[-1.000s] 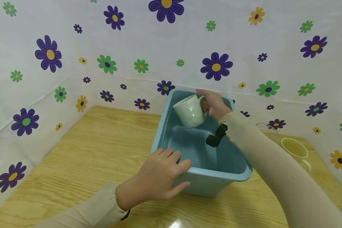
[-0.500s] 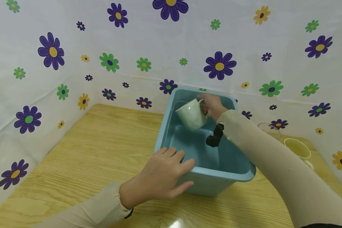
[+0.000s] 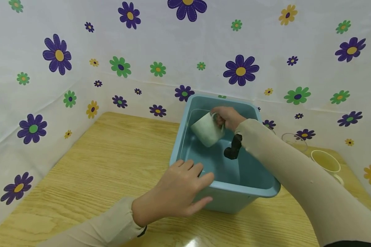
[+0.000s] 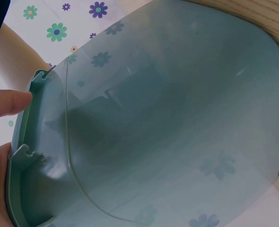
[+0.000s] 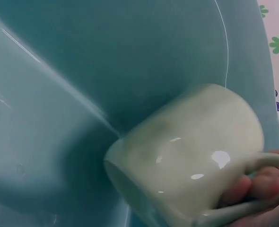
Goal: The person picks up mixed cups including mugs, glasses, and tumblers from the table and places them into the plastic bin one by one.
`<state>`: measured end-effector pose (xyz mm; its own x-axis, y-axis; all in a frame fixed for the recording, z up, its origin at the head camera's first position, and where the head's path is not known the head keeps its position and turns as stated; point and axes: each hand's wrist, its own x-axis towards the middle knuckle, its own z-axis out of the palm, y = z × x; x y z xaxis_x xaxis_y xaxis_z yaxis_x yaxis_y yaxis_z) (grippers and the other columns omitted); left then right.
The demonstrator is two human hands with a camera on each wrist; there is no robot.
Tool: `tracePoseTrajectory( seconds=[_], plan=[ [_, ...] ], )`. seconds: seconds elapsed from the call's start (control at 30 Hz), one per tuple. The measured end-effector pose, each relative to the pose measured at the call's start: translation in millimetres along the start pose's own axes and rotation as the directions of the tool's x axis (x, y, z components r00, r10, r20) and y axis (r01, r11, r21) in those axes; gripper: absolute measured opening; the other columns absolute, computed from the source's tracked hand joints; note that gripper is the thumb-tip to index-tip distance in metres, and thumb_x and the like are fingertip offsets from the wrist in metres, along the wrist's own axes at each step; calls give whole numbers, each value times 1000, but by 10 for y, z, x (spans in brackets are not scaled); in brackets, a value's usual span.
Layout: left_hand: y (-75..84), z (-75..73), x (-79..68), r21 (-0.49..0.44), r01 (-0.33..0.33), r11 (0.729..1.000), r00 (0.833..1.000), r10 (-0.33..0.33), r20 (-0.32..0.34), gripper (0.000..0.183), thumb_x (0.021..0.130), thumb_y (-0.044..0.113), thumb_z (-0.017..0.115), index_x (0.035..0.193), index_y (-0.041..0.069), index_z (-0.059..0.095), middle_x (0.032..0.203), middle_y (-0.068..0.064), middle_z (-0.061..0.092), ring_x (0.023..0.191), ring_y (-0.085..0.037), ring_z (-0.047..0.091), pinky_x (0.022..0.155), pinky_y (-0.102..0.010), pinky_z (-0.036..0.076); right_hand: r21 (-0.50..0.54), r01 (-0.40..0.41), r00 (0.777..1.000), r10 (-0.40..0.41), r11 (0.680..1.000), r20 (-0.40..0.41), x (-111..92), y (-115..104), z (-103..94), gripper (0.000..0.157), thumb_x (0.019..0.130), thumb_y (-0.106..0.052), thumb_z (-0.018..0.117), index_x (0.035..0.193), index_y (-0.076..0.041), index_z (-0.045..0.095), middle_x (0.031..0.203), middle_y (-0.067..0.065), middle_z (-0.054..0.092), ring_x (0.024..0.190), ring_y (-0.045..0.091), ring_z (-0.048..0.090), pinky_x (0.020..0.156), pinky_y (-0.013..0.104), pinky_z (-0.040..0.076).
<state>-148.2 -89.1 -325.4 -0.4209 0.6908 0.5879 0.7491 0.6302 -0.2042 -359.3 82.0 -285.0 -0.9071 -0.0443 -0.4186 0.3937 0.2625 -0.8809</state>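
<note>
The right hand (image 3: 230,118) holds the mug (image 3: 207,130) with fingers bent through its handle, probably for control while it tilts; the mug leans inside the bin (image 3: 241,189), toward its far left, whether touching the wall I cannot tell. The left hand (image 3: 176,190) grips the bin's near left rim, thumb outside, likely steadying it. Counted: one bin, one mug, and right on the table (image 3: 117,154) one cup (image 3: 327,161) and one clear vessel (image 3: 296,142).

I'm watching the bin (image 3: 228,200)
Head view is facing down into it, sharing the mug (image 3: 207,130) inside with my close right-wrist view; left-wrist view is closely facing its outside.
</note>
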Motion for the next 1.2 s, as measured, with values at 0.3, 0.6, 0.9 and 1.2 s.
tracePoseTrajectory(
  seconds=[0.3,0.6,0.9,1.2],
  plan=[
    [0,-1,-2,6,-1,1000,1000,1,1,38,77,53,64,83,19,51,66,4,44,56,-12,38,51,-23,26,-55,-99,986,105,994,128,3,-35,-27,13,93,-12,51,84,-4,46,51,1,40,49,12,39,55,24,39],
    [-7,4,-9,-4,1,1000,1000,-1,4,37,77,53,64,81,18,50,66,4,43,56,-11,36,52,-23,24,-270,-50,996,68,961,61,1,-31,-61,22,87,-13,61,102,1,51,72,4,49,61,12,48,63,23,45],
    [-13,11,2,-10,-3,1000,1000,3,-7,37,77,52,64,80,18,49,65,4,42,55,-11,35,52,-23,24,-394,-58,996,80,917,40,51,2,-59,37,90,-20,60,117,4,52,96,7,49,84,17,48,89,30,45],
    [2,-7,6,-26,8,1000,1000,-7,24,36,78,52,64,83,19,51,67,5,44,57,-11,37,52,-23,25,-157,-140,986,152,978,66,84,28,-87,34,92,-13,56,120,3,47,101,6,45,76,12,49,77,23,47]
  ],
)
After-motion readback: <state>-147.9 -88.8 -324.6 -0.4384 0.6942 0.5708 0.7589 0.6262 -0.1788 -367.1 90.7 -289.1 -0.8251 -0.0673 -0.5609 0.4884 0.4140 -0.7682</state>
